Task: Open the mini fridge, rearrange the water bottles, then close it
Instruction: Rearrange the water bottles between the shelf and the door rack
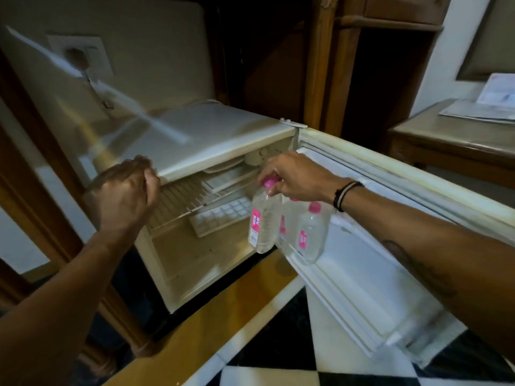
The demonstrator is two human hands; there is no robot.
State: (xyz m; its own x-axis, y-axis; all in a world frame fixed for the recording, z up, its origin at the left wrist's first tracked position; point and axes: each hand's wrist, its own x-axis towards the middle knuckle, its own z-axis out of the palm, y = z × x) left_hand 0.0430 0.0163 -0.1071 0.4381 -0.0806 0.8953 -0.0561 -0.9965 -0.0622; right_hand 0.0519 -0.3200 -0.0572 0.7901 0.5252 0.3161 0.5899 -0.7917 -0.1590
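The white mini fridge (211,135) stands open, its door (390,218) swung out to the right. My right hand (295,176) grips the pink cap of a clear water bottle (262,221), which hangs just in front of the door shelf. Two more pink-capped bottles (310,232) stand in that door shelf behind it. My left hand (125,196) is a closed fist resting against the fridge's top front edge at the left, holding nothing I can see.
Inside the fridge are a wire shelf (181,201) and a white ice tray (223,215). A wooden table (446,140) with papers stands at the right. A wall socket (80,54) sits behind the fridge. The floor is black-and-white checked tile (278,358).
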